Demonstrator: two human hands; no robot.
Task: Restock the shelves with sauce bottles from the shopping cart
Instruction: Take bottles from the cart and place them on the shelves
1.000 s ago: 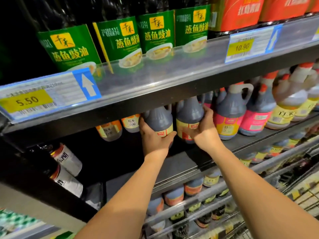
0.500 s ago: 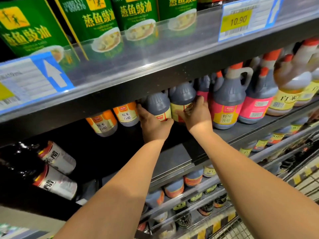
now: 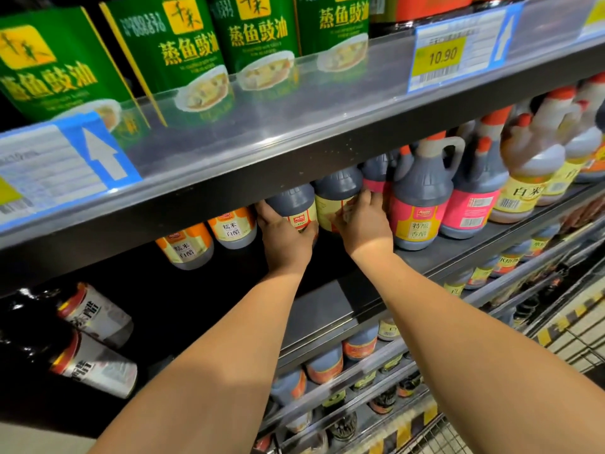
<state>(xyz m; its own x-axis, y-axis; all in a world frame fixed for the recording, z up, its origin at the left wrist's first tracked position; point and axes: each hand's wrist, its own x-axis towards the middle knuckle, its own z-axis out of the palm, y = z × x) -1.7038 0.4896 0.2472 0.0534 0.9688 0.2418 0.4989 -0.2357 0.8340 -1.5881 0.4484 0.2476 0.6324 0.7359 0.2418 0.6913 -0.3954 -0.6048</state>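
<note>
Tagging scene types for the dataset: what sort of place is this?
Most likely a supermarket condiment aisle: stacked tiers of metal shelves packed with rows of labelled sauce bottles, and printed price tags, one reading 10.90, clipped along the shelf edge.

The left forearm (image 3: pixel 226 342) and right forearm (image 3: pixel 458 326) are bare and sleeveless, as are the left hand (image 3: pixel 285 239) and right hand (image 3: pixel 364 224).

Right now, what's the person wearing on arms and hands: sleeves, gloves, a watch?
Left hand and right hand: no gloves, no rings on the parts that show. Left forearm and right forearm: uncovered to the frame edge, with no sleeves, watch, bands or markings.
</note>
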